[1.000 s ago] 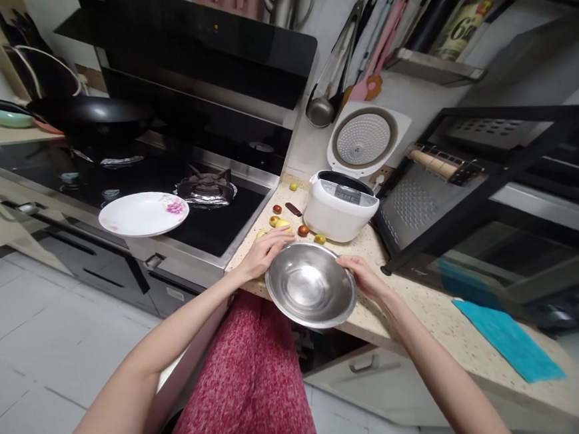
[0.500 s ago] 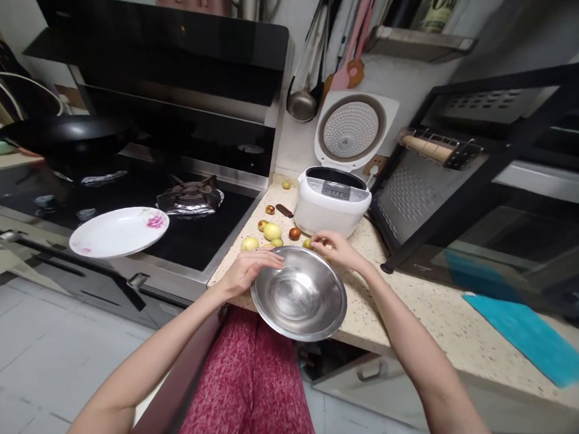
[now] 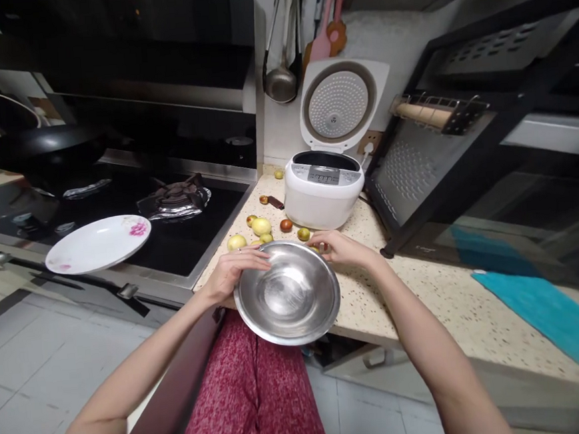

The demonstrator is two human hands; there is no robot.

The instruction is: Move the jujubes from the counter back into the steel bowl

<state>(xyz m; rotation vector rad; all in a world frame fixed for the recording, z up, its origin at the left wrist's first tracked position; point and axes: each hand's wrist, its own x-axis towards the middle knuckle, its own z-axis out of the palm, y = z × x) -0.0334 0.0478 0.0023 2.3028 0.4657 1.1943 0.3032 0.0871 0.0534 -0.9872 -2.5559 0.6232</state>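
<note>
A shiny metal bowl [image 3: 285, 294] tilts toward me at the counter's front edge, just above my legs. My left hand [image 3: 233, 269] grips its left rim, the fingers lying over the inside. At the right rim my right hand [image 3: 341, 248] is closed, fingertips pinched at a yellow-green jujube partly hidden behind them. Beyond the bowl lie several loose jujubes: a reddish-brown jujube [image 3: 286, 225], a green jujube [image 3: 303, 234], large pale ones [image 3: 261, 226] and smaller spotted ones. The bowl has nothing visible inside it.
A white rice cooker [image 3: 324, 194] stands behind the fruit with its lid up. To the left, a white plate [image 3: 98, 245] with pink flowers rests on the stove's front edge, near a burner [image 3: 175, 198] and a black wok [image 3: 38, 146]. A blue cloth [image 3: 548, 313] lies right.
The camera view has shifted slightly down and right. My left hand keeps its hold on the bowl; my right fingers have moved nearer the bowl's rim and curled more.
</note>
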